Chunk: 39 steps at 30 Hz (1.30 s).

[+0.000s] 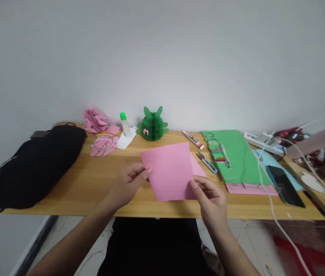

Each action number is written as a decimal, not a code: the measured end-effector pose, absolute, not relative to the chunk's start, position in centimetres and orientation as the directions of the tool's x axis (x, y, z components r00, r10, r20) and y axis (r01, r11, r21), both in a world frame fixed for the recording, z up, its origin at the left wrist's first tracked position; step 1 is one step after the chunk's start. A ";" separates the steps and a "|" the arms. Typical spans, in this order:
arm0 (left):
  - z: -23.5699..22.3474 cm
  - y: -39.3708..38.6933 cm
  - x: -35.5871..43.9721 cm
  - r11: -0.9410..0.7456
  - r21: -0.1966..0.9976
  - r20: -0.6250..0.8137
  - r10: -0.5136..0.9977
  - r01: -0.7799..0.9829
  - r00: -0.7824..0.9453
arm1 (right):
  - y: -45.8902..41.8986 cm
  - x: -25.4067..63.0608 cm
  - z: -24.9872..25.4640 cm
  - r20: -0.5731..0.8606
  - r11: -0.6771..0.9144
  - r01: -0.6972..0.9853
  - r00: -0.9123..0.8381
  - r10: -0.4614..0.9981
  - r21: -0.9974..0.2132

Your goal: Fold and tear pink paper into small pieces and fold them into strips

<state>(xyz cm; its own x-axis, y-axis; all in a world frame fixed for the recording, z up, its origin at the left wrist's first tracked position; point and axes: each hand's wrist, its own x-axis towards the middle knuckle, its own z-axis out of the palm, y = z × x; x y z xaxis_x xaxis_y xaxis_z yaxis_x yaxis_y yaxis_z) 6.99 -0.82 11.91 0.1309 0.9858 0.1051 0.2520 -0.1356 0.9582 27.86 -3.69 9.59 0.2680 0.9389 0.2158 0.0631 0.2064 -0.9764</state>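
A square sheet of pink paper (170, 171) is held up over the front of the table, tilted slightly. My left hand (130, 182) pinches its left edge between thumb and fingers. At the lower right edge, my right hand (210, 197) grips the same sheet, thumb on the front. Behind it, part of another pink piece (198, 166) shows; whether it lies on the table or is held I cannot tell. Thread snips (207, 162) with blue handles lie just right of the sheet. Beyond it stands a green paper honeycomb figure (152, 126) with a small pink bow.
A black bag (38, 165) covers the table's left side. Crumpled pink paper (94, 120), a ring (103, 142) and a green-capped glue bottle (125, 125) stand at the back left. Rightward are a glue tube (193, 140), green sheets (240, 157), a phone (286, 186) and a white cable (270, 197).
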 end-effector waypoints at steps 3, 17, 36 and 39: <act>13.1 -1.4 6.3 -0.169 0.938 0.132 0.981 0.301 0.140 | -3.0 27.7 11.1 0.241 0.231 0.077 0.181 0.953 -0.970; 14.0 -2.3 5.7 -0.137 0.935 0.109 0.989 0.328 0.103 | -1.7 27.6 14.5 0.372 0.343 0.196 0.135 0.919 -0.919; 14.3 0.3 8.0 -0.449 0.708 0.460 0.879 0.545 0.126 | 1.8 29.2 15.6 0.522 0.609 0.479 -0.317 0.792 -0.633; 14.7 0.4 8.6 -0.590 0.528 0.545 0.787 0.610 0.288 | 2.2 28.5 17.0 0.541 0.688 0.462 -0.425 0.726 -0.560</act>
